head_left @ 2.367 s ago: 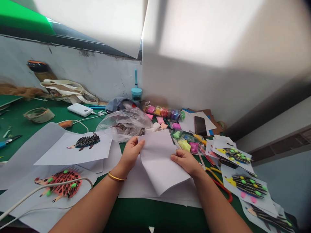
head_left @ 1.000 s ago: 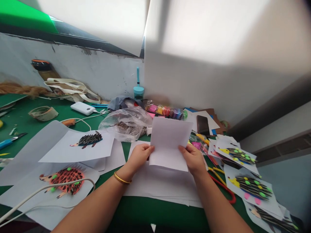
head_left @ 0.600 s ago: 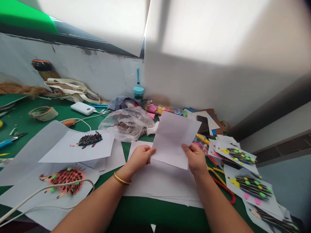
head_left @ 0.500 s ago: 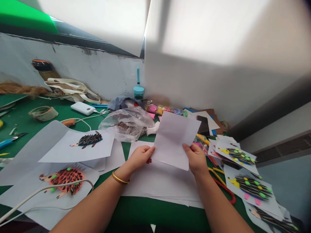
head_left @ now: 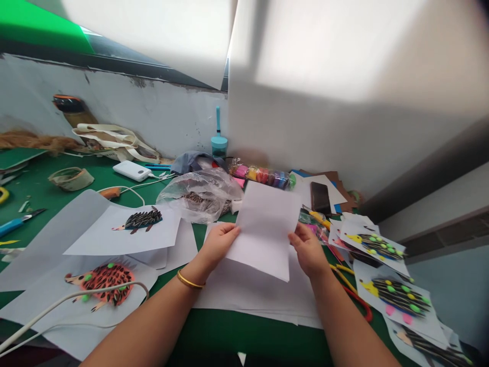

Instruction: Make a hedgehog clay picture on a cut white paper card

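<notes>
A blank white sheet of paper [head_left: 265,229], tilted up toward me, hangs between my two hands. My left hand [head_left: 217,247] pinches its left edge between thumb and fingers, and my right hand [head_left: 307,250] grips the right edge. Below it, a stack of white paper [head_left: 255,295] lies on the green table [head_left: 214,336]. To the left are a sheet with a black seed-covered hedgehog [head_left: 143,220] and another with a red hedgehog [head_left: 105,285]. More hedgehog sheets [head_left: 397,295] lie overlapped at the right.
A plastic bag of seeds [head_left: 202,196] and a pack of coloured clay [head_left: 263,176] lie behind the paper. A phone [head_left: 320,198], red-handled scissors [head_left: 361,300], a white power bank [head_left: 132,171] and a blue cutter knife [head_left: 19,223] lie around. A white cable [head_left: 57,308] crosses the left drawings.
The held sheet has shifted slightly left and down, its right side swinging closer to me. Both hands keep hold of it.
</notes>
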